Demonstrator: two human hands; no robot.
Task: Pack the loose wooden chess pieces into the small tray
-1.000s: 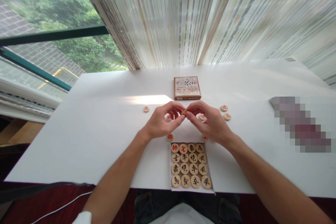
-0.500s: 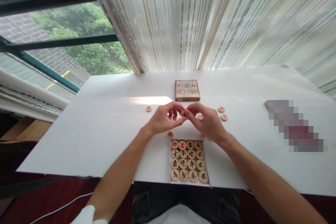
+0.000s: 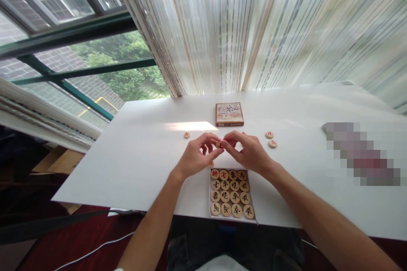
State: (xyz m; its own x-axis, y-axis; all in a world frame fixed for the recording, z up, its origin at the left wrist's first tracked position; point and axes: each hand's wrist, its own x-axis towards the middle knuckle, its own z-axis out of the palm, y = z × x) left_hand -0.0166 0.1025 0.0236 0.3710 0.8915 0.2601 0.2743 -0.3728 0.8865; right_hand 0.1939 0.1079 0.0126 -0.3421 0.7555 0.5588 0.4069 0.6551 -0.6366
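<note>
Pinched between the fingertips of both hands is a Chinese chess piece (image 3: 219, 145) with a red character. My left hand (image 3: 196, 155) holds it from the left, thumb and fingers curved round it. From the other side my right hand (image 3: 249, 149) grips the same piece, fingers bent. Just below the hands lies a shallow open box (image 3: 210, 197) filled with rows of round wooden pieces, most marked in black and two at the back left in red. A red-marked piece (image 3: 211, 164) rests behind the box, partly hidden by my left hand.
A Chinese chess box (image 3: 229, 114) lies farther back on the white table (image 3: 133, 152). Loose red-marked pieces lie at left (image 3: 187, 135) and at right, one (image 3: 269, 134) behind another (image 3: 272, 144). A blurred-out object (image 3: 362, 154) is far right. Striped curtains (image 3: 219, 29) hang behind.
The camera view has turned a little. Both hands, still on the same piece, are closer to the open box and hide some loose pieces differently. The piece looks slightly tilted.
</note>
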